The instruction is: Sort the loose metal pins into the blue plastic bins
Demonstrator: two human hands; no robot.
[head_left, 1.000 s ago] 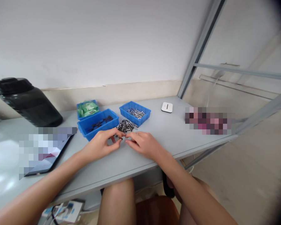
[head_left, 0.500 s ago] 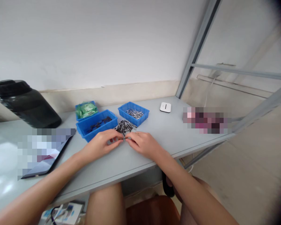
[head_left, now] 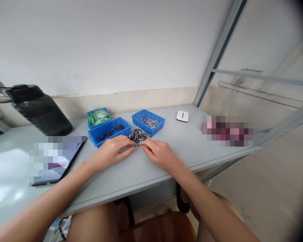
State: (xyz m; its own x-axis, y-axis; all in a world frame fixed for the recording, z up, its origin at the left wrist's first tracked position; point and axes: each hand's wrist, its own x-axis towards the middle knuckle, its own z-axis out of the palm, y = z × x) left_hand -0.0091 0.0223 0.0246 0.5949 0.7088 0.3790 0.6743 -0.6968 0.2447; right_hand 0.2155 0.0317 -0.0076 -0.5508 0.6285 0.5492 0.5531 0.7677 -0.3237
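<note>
My left hand (head_left: 117,148) and my right hand (head_left: 159,152) meet just in front of a pile of slim metal pieces (head_left: 139,134), partly dark and partly silver. Between their fingertips runs a thin dark rod (head_left: 138,145), pinched from both sides and lying roughly level. It is too small to tell its exact kind. Behind my left hand is a blue bin (head_left: 96,138) with dark screw-like pieces (head_left: 112,131) in it. Beyond the pile, a second blue bin (head_left: 159,126) contains silver pin-like pieces (head_left: 149,122).
A smaller blue bin (head_left: 89,116) with green plastic wrapping (head_left: 99,117) stands at the back left. Further left are a dark water bottle (head_left: 44,112) and a tablet-like device (head_left: 70,156). A white box (head_left: 182,116) lies at the back right, near a blurred-out pink item (head_left: 227,131).
The camera view has shifted slightly, so the scene sits a little further right. Both hands remain at the thin rod, which shows more clearly between the fingertips now.
</note>
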